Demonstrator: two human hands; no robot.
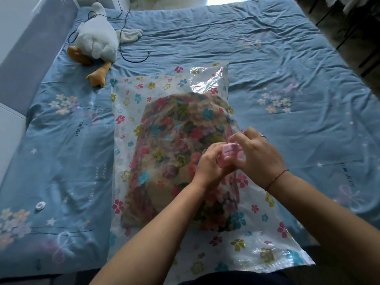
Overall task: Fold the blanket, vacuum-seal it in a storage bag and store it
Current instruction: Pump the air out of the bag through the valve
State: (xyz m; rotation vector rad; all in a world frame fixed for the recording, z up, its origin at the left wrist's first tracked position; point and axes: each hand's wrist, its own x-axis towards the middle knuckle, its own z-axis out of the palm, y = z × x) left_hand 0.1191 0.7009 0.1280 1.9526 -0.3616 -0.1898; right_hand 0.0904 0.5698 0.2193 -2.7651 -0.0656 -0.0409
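I've got both hands curled round the pink pump (230, 151): my left hand (209, 164) from nine o'clock, my right hand (260, 156) from three. It stands on the storage bag (131, 112), over the blanket (170, 140)'s three-o'clock side; the bag runs twelve-to-six.

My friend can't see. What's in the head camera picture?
A person's left hand and right hand grip a small pink object on a flowery storage bag holding a folded blanket, on a blue bed. A white plush duck lies far left; a small white cap sits nearer.

Flower-print clear storage bag (131, 103) flat on bed, floral folded blanket (170, 140) inside.
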